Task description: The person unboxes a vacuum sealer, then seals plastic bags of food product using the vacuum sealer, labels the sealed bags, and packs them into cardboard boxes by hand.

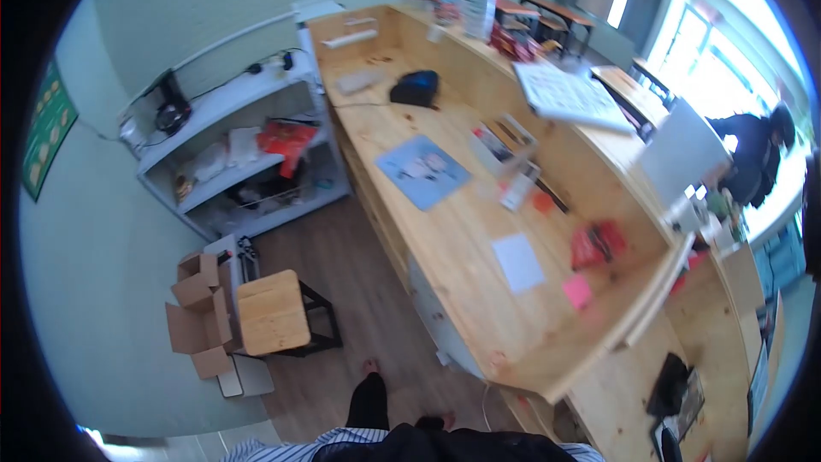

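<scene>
Neither my left hand nor my right hand shows in the head view. At the bottom edge are my dark clothing and striped sleeves. Ahead runs a long wooden counter (462, 265) with a raised back ledge. On it lie a blue mat with a picture (423, 172), a white sheet of paper (518, 263), a pink note (577, 292) and a red packet (597, 245). A white box with small items (503, 145) stands near the ledge, and a dark pouch (415, 88) rests farther back.
A wooden-topped stool (274, 312) and open cardboard boxes (201, 325) stand on the floor at left. Behind them is a grey shelf unit (235, 133). Another person in dark clothes (754, 154) is at the far right, beyond the counter.
</scene>
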A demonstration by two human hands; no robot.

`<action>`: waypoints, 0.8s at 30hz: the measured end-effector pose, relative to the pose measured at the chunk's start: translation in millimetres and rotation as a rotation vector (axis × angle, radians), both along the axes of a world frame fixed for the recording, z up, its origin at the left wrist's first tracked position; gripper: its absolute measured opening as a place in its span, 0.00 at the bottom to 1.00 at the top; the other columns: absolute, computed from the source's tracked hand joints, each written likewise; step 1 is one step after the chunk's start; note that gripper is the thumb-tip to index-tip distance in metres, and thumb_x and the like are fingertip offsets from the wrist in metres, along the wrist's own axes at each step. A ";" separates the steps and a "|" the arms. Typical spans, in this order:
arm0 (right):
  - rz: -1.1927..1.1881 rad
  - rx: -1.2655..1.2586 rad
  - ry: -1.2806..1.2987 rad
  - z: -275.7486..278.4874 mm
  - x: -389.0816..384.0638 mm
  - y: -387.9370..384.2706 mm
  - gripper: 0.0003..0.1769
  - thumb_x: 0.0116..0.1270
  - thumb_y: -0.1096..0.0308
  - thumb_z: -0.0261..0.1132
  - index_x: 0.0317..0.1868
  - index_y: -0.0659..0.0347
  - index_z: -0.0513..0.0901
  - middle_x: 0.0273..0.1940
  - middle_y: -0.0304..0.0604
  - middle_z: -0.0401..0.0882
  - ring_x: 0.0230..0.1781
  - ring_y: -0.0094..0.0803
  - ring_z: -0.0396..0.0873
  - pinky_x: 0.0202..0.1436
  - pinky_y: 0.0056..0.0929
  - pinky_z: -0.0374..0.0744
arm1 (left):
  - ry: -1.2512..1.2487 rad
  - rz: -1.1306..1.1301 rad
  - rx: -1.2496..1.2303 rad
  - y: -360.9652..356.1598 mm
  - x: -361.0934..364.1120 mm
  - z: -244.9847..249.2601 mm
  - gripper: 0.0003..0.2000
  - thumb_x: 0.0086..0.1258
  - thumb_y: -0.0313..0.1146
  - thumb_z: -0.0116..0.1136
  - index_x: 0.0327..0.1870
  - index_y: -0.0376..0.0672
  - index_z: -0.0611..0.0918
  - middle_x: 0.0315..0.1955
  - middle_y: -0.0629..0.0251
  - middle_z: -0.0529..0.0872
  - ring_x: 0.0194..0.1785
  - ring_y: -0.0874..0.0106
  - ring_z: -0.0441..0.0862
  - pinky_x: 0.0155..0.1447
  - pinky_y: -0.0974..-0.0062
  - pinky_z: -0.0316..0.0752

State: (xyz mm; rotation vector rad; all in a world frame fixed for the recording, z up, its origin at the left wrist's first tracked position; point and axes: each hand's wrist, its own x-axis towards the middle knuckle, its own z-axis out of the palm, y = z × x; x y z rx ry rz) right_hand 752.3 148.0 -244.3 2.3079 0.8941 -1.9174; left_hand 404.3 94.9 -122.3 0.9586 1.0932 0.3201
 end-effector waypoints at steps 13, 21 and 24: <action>1.059 0.826 0.222 28.7 -468.2 245.6 0.22 0.60 0.57 0.54 0.52 0.60 0.71 0.52 0.49 0.70 0.53 0.42 0.69 0.55 0.35 0.67 | 0.009 0.787 0.095 29.8 -210.5 -8.5 0.16 0.65 0.45 0.45 0.25 0.41 0.74 0.19 0.64 0.76 0.25 0.74 0.72 0.34 0.77 0.66; 0.326 0.449 0.691 173.7 -606.7 422.2 0.17 0.63 0.58 0.50 0.50 0.53 0.70 0.41 0.43 0.74 0.36 0.33 0.75 0.37 0.33 0.75 | 0.154 0.838 0.299 103.8 -289.4 -12.9 0.18 0.65 0.48 0.45 0.36 0.41 0.78 0.26 0.57 0.81 0.31 0.70 0.78 0.37 0.76 0.68; 0.327 0.714 0.601 178.6 -656.8 528.3 0.16 0.63 0.61 0.49 0.49 0.56 0.70 0.39 0.45 0.75 0.32 0.33 0.76 0.35 0.28 0.76 | 0.173 0.952 0.291 142.2 -326.8 -11.6 0.18 0.65 0.48 0.44 0.36 0.41 0.78 0.26 0.57 0.81 0.31 0.70 0.78 0.37 0.75 0.69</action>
